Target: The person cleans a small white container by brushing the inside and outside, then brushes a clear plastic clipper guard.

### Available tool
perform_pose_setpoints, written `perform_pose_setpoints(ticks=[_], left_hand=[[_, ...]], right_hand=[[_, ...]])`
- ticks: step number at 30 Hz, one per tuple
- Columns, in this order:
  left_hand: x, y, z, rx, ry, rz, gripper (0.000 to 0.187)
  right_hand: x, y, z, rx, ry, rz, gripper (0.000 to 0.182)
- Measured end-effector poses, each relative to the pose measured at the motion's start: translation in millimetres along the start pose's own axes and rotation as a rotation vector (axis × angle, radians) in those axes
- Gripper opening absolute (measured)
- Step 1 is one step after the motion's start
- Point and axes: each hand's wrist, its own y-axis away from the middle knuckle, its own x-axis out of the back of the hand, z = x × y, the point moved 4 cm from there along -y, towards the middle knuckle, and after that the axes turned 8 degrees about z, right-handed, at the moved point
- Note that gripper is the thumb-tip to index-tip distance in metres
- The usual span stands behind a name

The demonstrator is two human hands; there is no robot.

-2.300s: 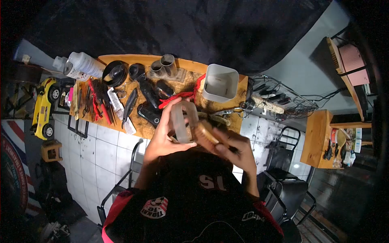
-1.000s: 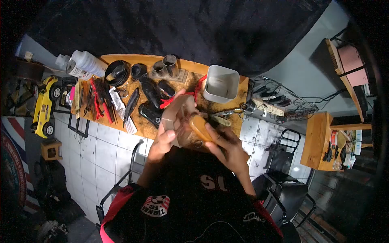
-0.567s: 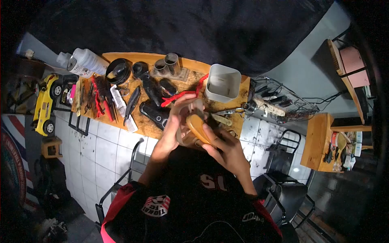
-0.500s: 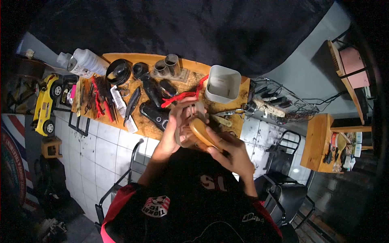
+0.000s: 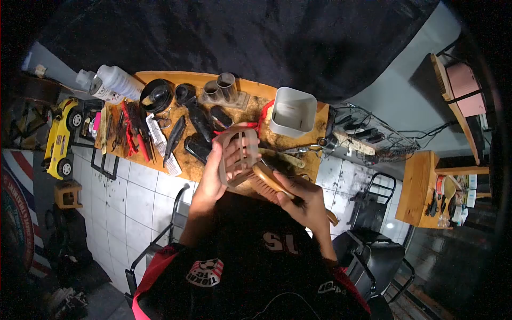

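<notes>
My left hand (image 5: 217, 169) holds a translucent, slotted plastic frame (image 5: 246, 140), with the fingers behind it showing through the openings. Just to its right, my right hand (image 5: 306, 200) grips a wooden-backed brush (image 5: 265, 178), its bristles facing down and left beside the lower edge of the frame. Part of the brush's handle shows past the right palm. Behind the hands, on the wooden table (image 5: 192, 172), lie a red cord (image 5: 250, 126), scissors (image 5: 309, 148) and a dark hair clipper (image 5: 198, 146).
A grey square bin (image 5: 293, 112) stands at the table's back right. A white comb (image 5: 157, 134), a black bowl (image 5: 156, 95), metal cups (image 5: 227, 87) and bottles (image 5: 114, 80) are further left. Black chairs (image 5: 381, 253) stand at lower right and lower left.
The brush has come away from inside the frame, and its bristles now show. My left hand has tilted the frame and moved slightly left.
</notes>
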Motion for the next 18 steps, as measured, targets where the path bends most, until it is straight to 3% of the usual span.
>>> perform_pose_setpoints(ticks=[2, 3, 5, 6, 9, 10, 13, 14, 16, 18], left_hand=[[0.1, -1.0, -7.0, 0.061, -0.099, 0.008, 0.081], [-4.5, -3.0, -10.9, -0.05, -0.256, -0.065, 0.078], [-12.7, 1.9, -21.7, -0.08, -0.28, -0.068, 0.076], [-15.5, 8.9, -23.7, 0.188, -0.03, 0.032, 0.077], [-8.5, -4.4, -2.2, -0.218, -0.195, -0.024, 0.082], [-10.0, -3.7, 5.0, -0.245, -0.147, 0.053, 0.085], [-2.3, -3.2, 6.2, -0.042, 0.051, -0.048, 0.079], [-1.0, -3.9, 2.3, -0.057, -0.021, -0.033, 0.077], [-5.8, -6.3, -5.5, -0.086, -0.165, -0.005, 0.074], [-19.1, -2.0, -5.5, -0.12, -0.211, -0.131, 0.071]], right_hand=[[5.2, -5.0, -7.4, 0.018, 0.08, 0.106, 0.043], [6.4, -8.6, -11.1, 0.029, 0.12, 0.16, 0.043], [3.7, -13.5, -9.2, 0.051, 0.165, 0.209, 0.046], [1.4, -14.5, -6.8, 0.084, 0.194, 0.215, 0.047], [-5.4, -14.0, -1.8, 0.174, 0.208, 0.146, 0.046], [-6.1, -11.8, -1.8, 0.199, 0.203, 0.11, 0.046], [0.0, -3.0, -2.6, 0.027, -0.03, -0.041, 0.047], [4.0, -4.0, -7.7, 0.011, -0.032, -0.034, 0.045], [7.6, -7.2, -10.0, -0.037, -0.024, 0.062, 0.044], [7.0, -9.4, -9.5, -0.055, 0.075, 0.22, 0.043]])
